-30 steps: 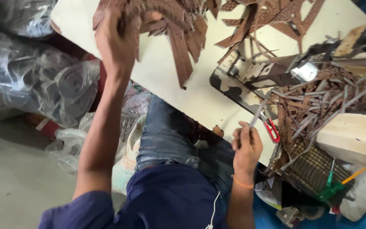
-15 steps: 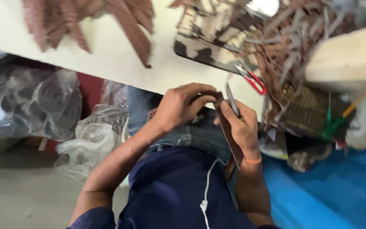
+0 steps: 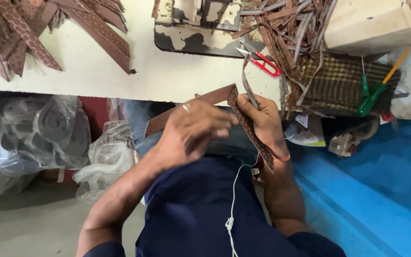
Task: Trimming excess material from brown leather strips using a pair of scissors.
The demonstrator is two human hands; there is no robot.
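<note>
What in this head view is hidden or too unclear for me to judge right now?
- Left hand: fingertips motion-blurred; grip on the strip unclear.
- Strip's lower-left end: hidden behind the left hand.
- Right hand: the grey piece it holds runs up into the scrap pile, so its kind is unclear.
- Strip stack: cut off by the top and left edges.
- Green tool: tip hidden.

Bags on your left: clear plastic bags (image 3: 29, 138) lay bunched under the table edge, holding dark rolled material
Smaller bag: a crumpled clear bag (image 3: 108, 159) sat just beside your left knee
Labels, signs, screens: none showed
</note>
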